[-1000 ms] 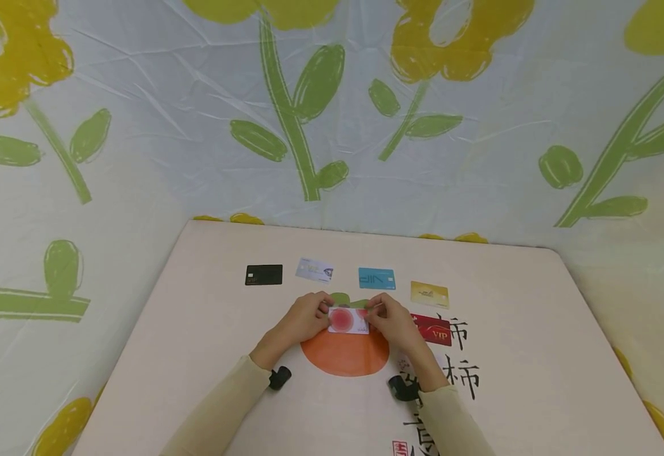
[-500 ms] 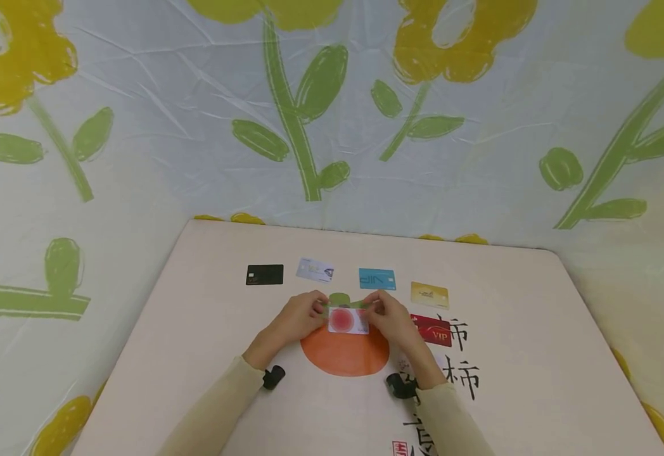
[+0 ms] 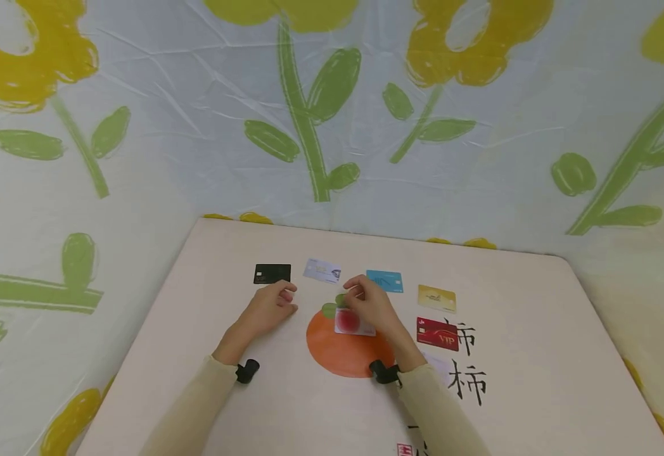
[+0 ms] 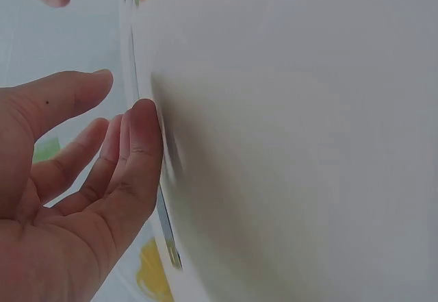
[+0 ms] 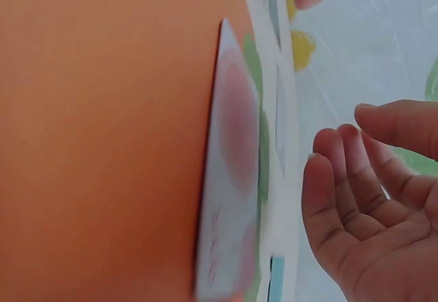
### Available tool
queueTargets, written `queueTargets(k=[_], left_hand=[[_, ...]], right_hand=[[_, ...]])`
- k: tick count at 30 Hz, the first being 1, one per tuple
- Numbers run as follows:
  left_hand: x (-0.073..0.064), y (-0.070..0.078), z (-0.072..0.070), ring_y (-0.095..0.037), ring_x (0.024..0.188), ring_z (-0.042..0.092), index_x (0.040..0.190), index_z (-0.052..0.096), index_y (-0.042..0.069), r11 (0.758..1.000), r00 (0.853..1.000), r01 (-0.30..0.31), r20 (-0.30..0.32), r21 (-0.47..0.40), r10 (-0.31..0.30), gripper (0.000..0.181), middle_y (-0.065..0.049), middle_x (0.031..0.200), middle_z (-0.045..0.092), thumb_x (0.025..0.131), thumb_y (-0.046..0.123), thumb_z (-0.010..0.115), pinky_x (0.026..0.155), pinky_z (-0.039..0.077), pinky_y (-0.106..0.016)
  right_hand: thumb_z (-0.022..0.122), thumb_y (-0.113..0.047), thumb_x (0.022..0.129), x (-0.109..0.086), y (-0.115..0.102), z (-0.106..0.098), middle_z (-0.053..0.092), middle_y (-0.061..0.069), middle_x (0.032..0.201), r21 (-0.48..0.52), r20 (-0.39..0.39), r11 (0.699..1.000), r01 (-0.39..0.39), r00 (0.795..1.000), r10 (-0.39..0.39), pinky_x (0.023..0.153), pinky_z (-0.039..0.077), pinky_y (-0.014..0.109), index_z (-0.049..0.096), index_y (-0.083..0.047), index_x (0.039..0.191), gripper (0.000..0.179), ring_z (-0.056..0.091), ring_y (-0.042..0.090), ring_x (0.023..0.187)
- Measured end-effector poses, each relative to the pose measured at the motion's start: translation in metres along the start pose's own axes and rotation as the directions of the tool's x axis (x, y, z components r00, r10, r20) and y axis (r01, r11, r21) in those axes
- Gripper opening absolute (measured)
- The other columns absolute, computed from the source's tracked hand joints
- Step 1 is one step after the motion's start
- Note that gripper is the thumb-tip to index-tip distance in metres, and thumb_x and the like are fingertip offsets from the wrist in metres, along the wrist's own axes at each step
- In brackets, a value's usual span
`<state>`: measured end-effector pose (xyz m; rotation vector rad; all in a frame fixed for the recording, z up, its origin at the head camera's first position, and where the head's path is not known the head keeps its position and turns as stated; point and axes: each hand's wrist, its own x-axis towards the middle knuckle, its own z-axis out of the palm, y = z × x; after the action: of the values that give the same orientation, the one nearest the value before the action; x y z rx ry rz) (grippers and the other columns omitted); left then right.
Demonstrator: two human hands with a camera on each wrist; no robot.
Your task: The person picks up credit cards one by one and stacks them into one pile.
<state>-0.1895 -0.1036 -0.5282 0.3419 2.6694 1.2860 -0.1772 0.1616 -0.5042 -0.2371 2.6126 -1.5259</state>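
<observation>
A white card with a pink-red circle lies on the orange persimmon print of the tablecloth. Nothing is held in my left hand, which hovers left of that card, just below a black VIP card. Its fingers are loosely bent in the left wrist view. My right hand is above the white card and covers its upper right part in the head view. In the right wrist view a gap shows between the card and the relaxed fingers.
Beyond the hands lie a silver-white card, a blue card and a gold card. A red VIP card and a pale lilac card are right of the right forearm. A flowered cloth hangs behind the table.
Both hands have come off the white card, which stays on the print. My left hand has moved left, while the right has risen over the card. The head view has turned slightly left.
</observation>
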Motion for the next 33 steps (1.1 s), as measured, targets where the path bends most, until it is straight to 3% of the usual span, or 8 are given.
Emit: queueTargets(k=[8,16,22,28,33], left_hand=[[-0.003,-0.021,-0.036,-0.022,0.096,0.067,0.124,0.063,0.004,0.999,0.998,0.039,-0.053,-0.003,-0.039,0.036,-0.009,0.105,0.067,0.089,0.011,0.071,0.087,0.053,-0.043],[0.004,-0.037,-0.059,-0.027,0.101,0.067,0.126,0.061,0.005,0.997,0.994,0.076,-0.084,0.019,-0.074,0.037,-0.011,0.107,0.067,0.091,0.012,0.070,0.087,0.052,-0.046],[0.019,-0.047,-0.066,-0.028,0.102,0.065,0.128,0.061,0.004,0.995,0.992,0.087,-0.092,0.052,-0.082,0.040,-0.012,0.110,0.065,0.091,0.015,0.071,0.088,0.051,-0.046],[0.030,-0.055,-0.071,-0.030,0.106,0.061,0.133,0.059,0.006,0.990,0.993,0.109,-0.055,0.093,-0.104,0.046,-0.015,0.117,0.061,0.091,0.020,0.072,0.089,0.050,-0.047],[0.035,-0.058,-0.074,-0.030,0.102,0.059,0.134,0.059,0.007,0.986,0.993,0.114,-0.034,0.120,-0.111,0.049,-0.015,0.116,0.061,0.089,0.021,0.073,0.087,0.048,-0.046]], right_hand=[[0.066,-0.008,0.095,0.022,-0.012,0.021,0.065,0.006,0.094,0.012,-0.004,0.999,0.035,0.999,-0.035,0.071,0.055,0.034,0.063,-0.003,0.116,0.021,0.064,0.021,0.083],[0.066,-0.010,0.096,0.047,-0.021,0.046,0.065,0.006,0.095,0.008,0.005,1.000,0.026,1.000,-0.026,0.071,0.055,0.032,0.062,-0.005,0.115,0.020,0.063,0.023,0.087],[0.066,-0.013,0.096,0.067,-0.026,0.066,0.064,0.006,0.096,0.026,0.011,1.000,0.005,1.000,-0.005,0.071,0.053,0.032,0.061,-0.006,0.118,0.024,0.064,0.022,0.085],[0.068,-0.012,0.095,0.084,-0.030,0.085,0.065,0.007,0.093,0.054,0.056,0.998,-0.020,0.998,0.017,0.066,0.049,0.029,0.056,-0.004,0.126,0.034,0.064,0.020,0.074],[0.069,-0.012,0.094,0.090,-0.032,0.098,0.068,0.005,0.089,0.024,0.059,0.999,-0.033,0.998,0.031,0.070,0.048,0.029,0.056,-0.004,0.128,0.038,0.061,0.016,0.074]])
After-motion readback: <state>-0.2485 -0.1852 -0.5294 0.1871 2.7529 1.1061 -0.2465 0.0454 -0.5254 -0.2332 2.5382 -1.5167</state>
